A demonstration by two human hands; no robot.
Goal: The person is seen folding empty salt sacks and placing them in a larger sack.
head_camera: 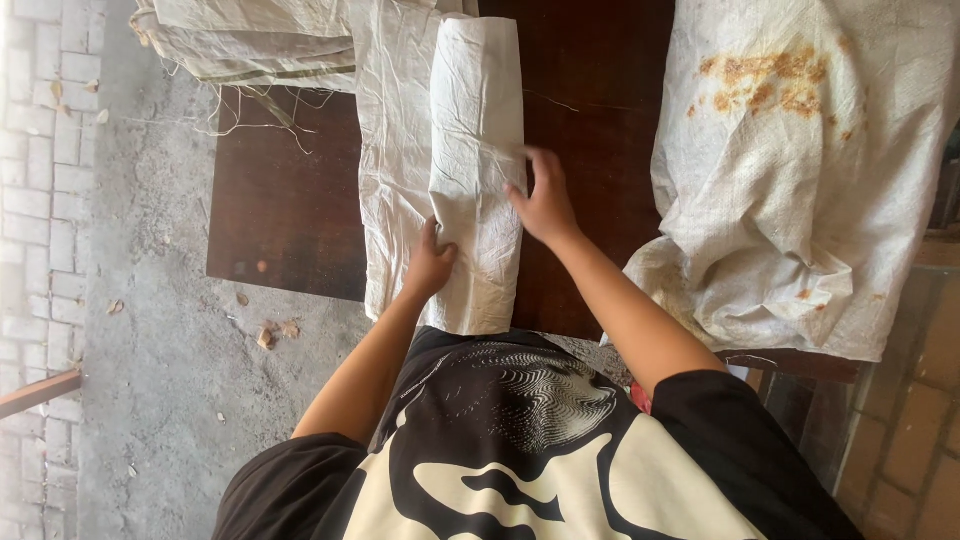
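Here, both hands [490,235] on folded sack [478,150]

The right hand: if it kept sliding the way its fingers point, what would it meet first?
The right hand points across the folded white sack, so probably more of that sack first.

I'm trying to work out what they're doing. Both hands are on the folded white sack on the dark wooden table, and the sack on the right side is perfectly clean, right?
Not quite. The head view shows both the left hand and right hand on the folded white sack on the dark wooden table, but the sack on the right carries orange-brown stains.
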